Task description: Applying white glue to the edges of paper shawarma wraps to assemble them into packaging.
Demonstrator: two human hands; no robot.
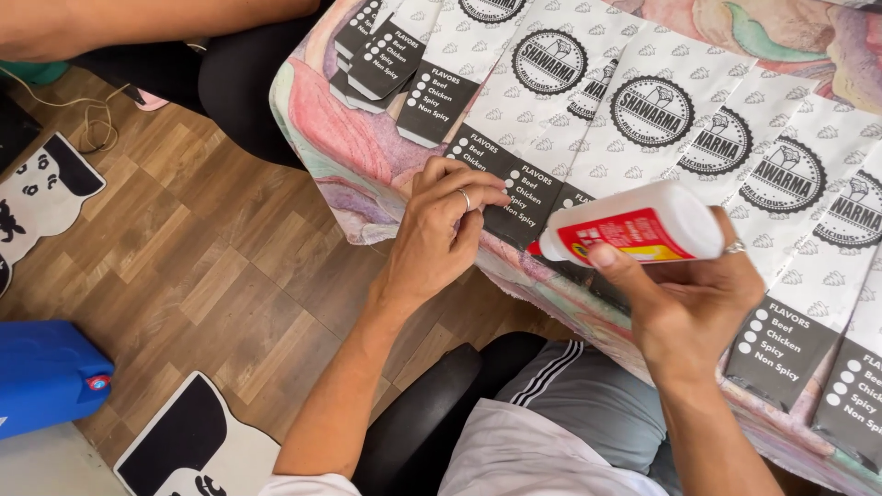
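The right hand [698,308] is gripping a white glue bottle [643,225] on its side, nozzle aimed at the dark bottom edge of a printed paper bag [514,188] that the left hand [436,234] is pinning with curled fingertips. Risk is likely building here — the bags are lying overlapped in a row across the patterned cloth [358,147], so a hard squeeze could be running glue onto the neighbouring bag or the pinning fingers.

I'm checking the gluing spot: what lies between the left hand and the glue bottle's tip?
In the head view, only the dark end of a paper sheet lies between the left hand and the glue bottle, held in the right hand.
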